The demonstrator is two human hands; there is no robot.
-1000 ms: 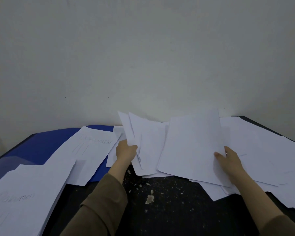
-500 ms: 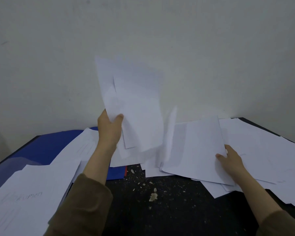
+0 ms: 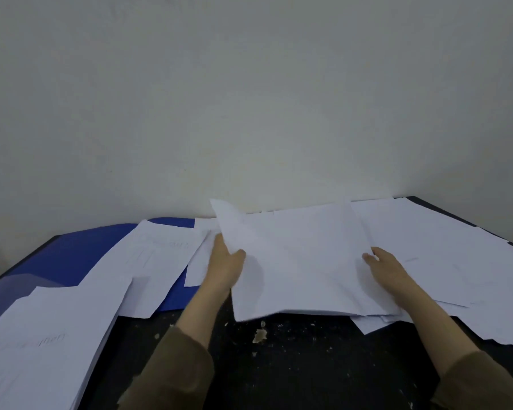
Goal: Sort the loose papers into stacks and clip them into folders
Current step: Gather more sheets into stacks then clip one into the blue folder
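Observation:
Loose white papers (image 3: 444,255) lie spread over the right half of a black table (image 3: 293,365). On top of them, in the middle, rests a small bundle of white sheets (image 3: 296,267). My left hand (image 3: 224,267) grips the bundle's left edge, thumb on top. Flat on the bundle's right side lies my right hand (image 3: 388,269), fingers together. A blue folder (image 3: 71,255) lies open at the left under a written sheet (image 3: 148,261). A thick stack of papers (image 3: 42,344) with handwriting fills the near left corner.
A pale wall (image 3: 249,99) rises directly behind the table. Scraps and pale crumbs (image 3: 259,335) dot the bare black surface between my forearms. Olive sleeves cover both arms. The table's right rear corner (image 3: 415,198) shows beyond the papers.
My left hand, which had lifted several sheets high in the air, has brought them down onto the middle pile. My right hand has stayed pressing on the pile.

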